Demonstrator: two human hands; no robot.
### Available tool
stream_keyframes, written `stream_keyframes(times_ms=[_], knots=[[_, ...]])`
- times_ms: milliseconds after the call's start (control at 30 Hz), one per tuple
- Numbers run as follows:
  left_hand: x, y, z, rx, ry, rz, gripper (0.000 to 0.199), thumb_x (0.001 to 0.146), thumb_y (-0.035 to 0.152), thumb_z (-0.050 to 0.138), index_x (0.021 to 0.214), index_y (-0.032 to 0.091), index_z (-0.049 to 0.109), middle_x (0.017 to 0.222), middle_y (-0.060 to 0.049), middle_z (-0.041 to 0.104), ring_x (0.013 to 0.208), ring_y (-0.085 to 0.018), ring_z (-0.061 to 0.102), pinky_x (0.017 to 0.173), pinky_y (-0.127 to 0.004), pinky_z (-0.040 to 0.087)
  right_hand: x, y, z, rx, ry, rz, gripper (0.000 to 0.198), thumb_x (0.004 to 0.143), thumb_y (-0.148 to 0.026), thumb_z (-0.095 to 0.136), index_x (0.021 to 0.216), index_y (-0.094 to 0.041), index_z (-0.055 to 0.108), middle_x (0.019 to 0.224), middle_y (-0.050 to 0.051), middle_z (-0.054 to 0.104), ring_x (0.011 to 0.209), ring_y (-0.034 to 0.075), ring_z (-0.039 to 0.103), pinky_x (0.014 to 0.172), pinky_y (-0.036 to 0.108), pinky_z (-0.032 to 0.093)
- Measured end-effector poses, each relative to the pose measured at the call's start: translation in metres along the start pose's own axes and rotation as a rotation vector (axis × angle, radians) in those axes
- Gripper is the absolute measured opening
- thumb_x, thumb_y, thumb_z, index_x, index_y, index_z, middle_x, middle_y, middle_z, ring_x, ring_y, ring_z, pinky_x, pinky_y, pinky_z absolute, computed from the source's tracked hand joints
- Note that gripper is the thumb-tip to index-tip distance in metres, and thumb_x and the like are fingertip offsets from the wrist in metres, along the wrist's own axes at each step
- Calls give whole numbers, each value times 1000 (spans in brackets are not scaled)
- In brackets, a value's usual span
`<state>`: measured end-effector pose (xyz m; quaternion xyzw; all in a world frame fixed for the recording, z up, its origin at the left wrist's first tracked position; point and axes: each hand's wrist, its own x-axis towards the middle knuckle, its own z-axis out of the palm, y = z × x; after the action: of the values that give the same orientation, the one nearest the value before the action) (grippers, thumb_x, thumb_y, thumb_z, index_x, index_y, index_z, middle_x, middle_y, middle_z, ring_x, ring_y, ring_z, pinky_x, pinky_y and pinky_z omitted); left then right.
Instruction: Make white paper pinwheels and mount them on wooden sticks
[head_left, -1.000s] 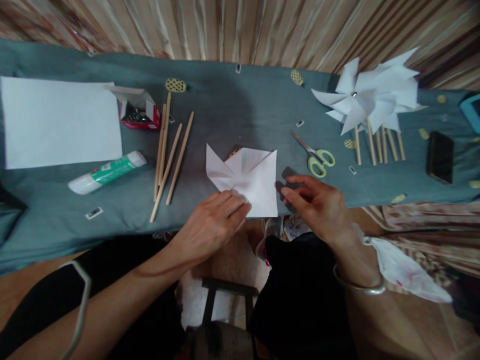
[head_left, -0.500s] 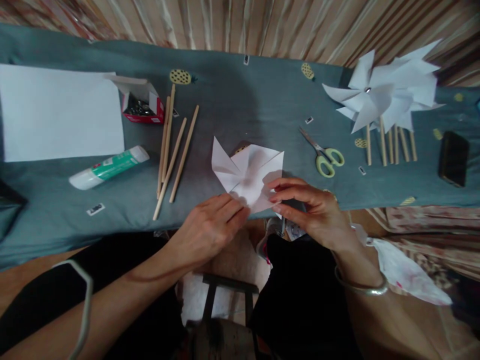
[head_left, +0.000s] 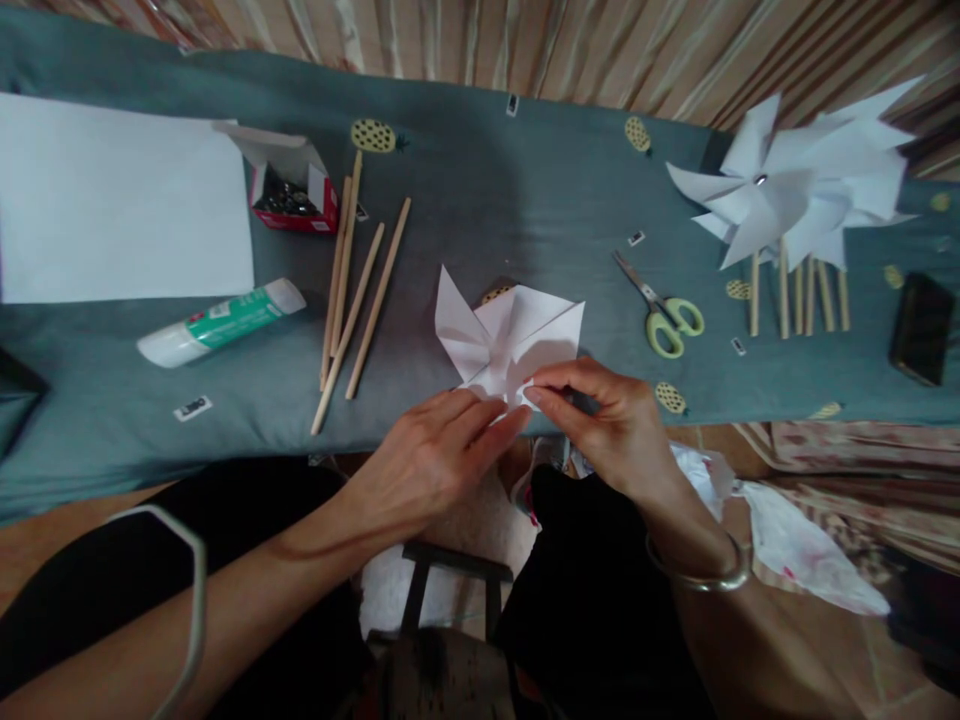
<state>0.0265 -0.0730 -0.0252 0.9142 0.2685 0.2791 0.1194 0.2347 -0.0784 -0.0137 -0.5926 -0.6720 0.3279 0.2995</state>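
A white paper pinwheel (head_left: 510, 335), cut and partly folded, lies near the front edge of the table. My left hand (head_left: 442, 450) presses on its lower left side, thumb and fingers closed on the paper edge. Between thumb and forefinger, my right hand (head_left: 600, 410) pinches a corner of the same paper, bent in toward the middle. Both fingertips nearly meet, so the paper's lower part is hidden. Right of the paper lie scissors (head_left: 658, 310) with light green handles. To the left are several wooden sticks (head_left: 367, 300).
Finished white pinwheels (head_left: 795, 190) on sticks lie at the right, beside a dark phone (head_left: 922, 328). At the left are a glue tube (head_left: 221, 322), an open red box (head_left: 296, 205) of small dark metal pieces, and white paper sheets (head_left: 124, 200). A blue-green cloth (head_left: 570, 200) covers the table.
My right hand has moved left and inward, bringing the pinched paper corner toward the pinwheel's middle. My left thumb has shifted right along the paper. The whole view has shifted slightly.
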Motion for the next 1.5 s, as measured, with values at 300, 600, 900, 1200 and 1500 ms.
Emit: stream_keyframes(times_ms=[300,600,900,1200,1500], knots=[[1,1,4,-50,-36,-37,19,98,13,48,106,8,65,93,-9,70,88,-21,63,77,-33,57,6,-7,4,-181,26,-35,7,87,-18,69,90,-22,73,84,0,72,77,16,65,75,31,52],[1,1,4,-37,-72,-57,22,101,16,44,102,10,65,93,-8,69,88,-20,61,76,-32,51,9,-9,9,-309,44,-121,3,87,-17,69,88,-19,71,81,2,72,76,18,65,74,32,52],[2,0,4,-39,-67,-96,23,101,18,44,99,12,66,92,-6,68,87,-18,57,77,-31,47,11,-9,11,-370,62,-194,5,89,-21,66,87,-19,70,78,3,72,76,19,65,74,33,53],[4,0,2,-49,-69,-108,22,101,17,46,98,12,67,91,-6,67,85,-18,57,76,-30,46,13,-10,12,-405,57,-233,10,91,-22,63,85,-18,70,80,4,72,78,20,65,75,33,52],[4,0,4,-37,-61,-108,20,100,17,48,96,12,67,90,-6,68,84,-18,57,75,-30,47,12,-13,12,-482,3,-246,17,96,-24,54,88,-19,69,83,6,73,81,21,62,78,34,49]])
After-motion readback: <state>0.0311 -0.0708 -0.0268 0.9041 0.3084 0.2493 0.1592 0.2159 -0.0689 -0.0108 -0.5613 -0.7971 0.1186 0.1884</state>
